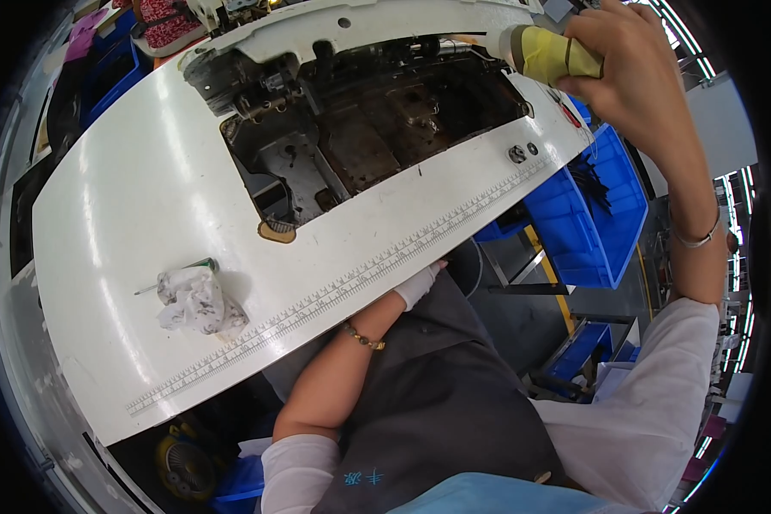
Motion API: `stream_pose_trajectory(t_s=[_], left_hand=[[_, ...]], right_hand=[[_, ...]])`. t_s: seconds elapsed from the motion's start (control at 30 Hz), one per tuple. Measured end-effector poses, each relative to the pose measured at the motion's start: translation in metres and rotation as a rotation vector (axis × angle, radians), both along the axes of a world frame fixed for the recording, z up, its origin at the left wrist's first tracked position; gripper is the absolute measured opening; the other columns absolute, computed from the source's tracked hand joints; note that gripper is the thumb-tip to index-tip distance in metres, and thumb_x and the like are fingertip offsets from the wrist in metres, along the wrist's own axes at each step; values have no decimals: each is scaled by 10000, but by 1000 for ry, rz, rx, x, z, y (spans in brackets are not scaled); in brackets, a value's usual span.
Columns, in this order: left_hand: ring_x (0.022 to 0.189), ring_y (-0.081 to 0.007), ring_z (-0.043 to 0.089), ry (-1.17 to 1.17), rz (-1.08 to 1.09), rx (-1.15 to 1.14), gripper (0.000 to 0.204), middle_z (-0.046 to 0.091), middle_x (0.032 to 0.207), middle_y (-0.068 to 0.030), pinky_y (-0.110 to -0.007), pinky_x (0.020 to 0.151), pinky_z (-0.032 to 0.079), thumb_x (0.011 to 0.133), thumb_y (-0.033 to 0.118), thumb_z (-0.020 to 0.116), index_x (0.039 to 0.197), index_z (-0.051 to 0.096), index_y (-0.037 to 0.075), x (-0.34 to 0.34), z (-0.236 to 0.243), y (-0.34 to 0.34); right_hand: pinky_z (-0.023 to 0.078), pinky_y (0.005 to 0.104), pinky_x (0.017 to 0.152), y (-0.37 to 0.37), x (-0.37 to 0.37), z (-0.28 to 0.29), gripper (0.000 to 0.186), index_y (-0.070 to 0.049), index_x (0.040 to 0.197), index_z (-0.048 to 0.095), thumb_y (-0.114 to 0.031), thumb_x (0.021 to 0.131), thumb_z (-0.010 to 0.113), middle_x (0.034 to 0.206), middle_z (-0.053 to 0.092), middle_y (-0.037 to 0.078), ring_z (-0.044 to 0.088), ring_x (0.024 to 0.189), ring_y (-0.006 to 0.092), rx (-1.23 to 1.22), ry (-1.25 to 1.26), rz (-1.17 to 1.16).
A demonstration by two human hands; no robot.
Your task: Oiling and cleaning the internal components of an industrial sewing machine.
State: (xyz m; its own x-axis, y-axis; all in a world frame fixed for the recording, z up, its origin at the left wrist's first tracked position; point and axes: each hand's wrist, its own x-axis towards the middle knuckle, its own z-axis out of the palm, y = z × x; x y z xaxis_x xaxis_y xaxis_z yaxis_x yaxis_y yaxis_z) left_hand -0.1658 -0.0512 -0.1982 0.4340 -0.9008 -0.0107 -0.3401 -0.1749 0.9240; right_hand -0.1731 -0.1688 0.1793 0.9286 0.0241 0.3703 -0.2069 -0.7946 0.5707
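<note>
Raised at the upper right, my right hand (630,64) is closed around a yellow-green, roughly cylindrical thing (550,56) with a pale end, which points left over the far right corner of the opening. Its exact kind does not show. My left hand (420,287), in a white covering, rests against the table's front edge, its fingers mostly hidden. Between them lies the white sewing machine table (360,244), with a printed ruler (343,295) along its front. Its cut-out shows a dark, oily pan (377,141), and the machine head (385,26) appears tipped back behind it.
On the table's left lie a crumpled, stained white cloth (199,301) and a screwdriver (199,264). Two small round metal parts (517,154) sit right of the opening, near a red-handled tool (567,113). A blue bin (587,223) stands beyond the right edge.
</note>
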Motion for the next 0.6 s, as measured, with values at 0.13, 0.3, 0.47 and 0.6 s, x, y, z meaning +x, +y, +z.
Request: stream_pose_trajectory(t_s=[0.13,0.3,0.47,0.6], left_hand=[[875,-178,577,4,-21,28,261,621,953,-54,-316,800,479,814,107,666,1058,589,55,2,10,0],[847,-155,571,117,14,-3,215,615,916,-58,-291,740,483,818,118,663,1013,592,60,3,23,4],[842,-148,571,98,-37,126,223,612,920,-58,-286,710,497,816,106,661,1022,592,58,7,39,4],[854,-168,575,78,15,-14,224,613,936,-68,-302,742,500,816,113,662,1018,588,51,3,21,4]], right_hand=[[337,351,668,1,0,0,235,-76,526,507,-180,567,714,560,491,76,492,631,242,-15,0,5],[339,343,664,0,1,-1,230,-92,521,507,-189,573,709,551,485,64,489,612,228,-56,13,1],[339,333,655,3,6,-5,204,-97,514,506,-172,579,685,529,480,39,484,594,206,-106,26,70],[337,334,652,6,10,-6,194,-96,513,507,-164,580,676,529,483,35,483,595,202,-44,21,68]])
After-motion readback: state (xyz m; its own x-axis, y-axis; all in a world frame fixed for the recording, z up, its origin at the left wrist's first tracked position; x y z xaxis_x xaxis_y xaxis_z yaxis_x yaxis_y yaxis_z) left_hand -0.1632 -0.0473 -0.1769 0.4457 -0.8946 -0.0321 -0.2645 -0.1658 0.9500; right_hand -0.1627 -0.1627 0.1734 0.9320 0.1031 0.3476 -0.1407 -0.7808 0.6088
